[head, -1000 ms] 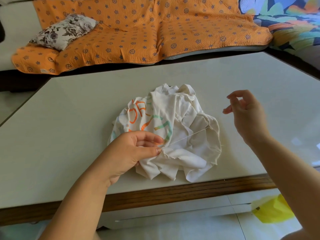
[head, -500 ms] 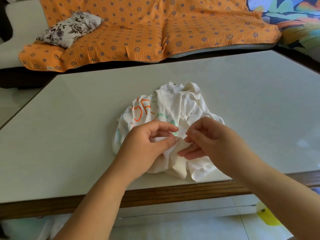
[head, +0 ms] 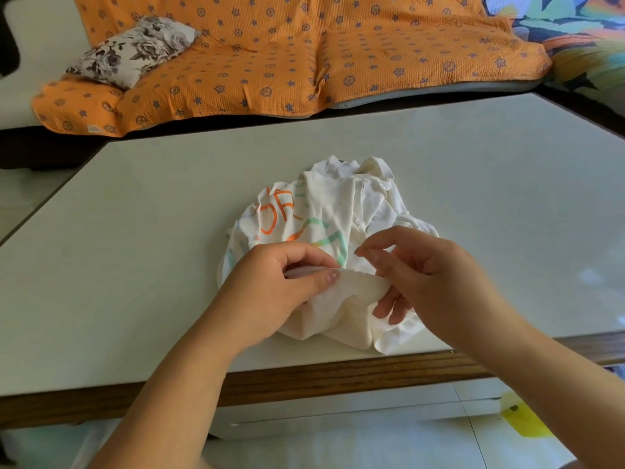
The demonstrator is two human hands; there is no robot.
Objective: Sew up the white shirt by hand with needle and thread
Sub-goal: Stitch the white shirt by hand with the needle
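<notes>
Left hand [head: 270,292] pinches a raised fold of the crumpled white cloth shirt [head: 341,204], printed in orange and green, between thumb and forefinger. Right hand [head: 429,275] sits just beside that fold, its thumb and forefinger tips drawn together and its lower fingers resting on the cloth; whether those tips hold anything cannot be told. The shirt lies bunched near the front edge of the pale smooth worktop [head: 152,231], under both hands.

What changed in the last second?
The right hand, raised off to the right with thread drawn taut a second ago, came back down-left to the white shirt; its forefinger and thumb are now over the fold beside the left hand. No needle or thread is discernible. The left hand kept pinching that fold; the shirt stayed bunched on the table.
</notes>
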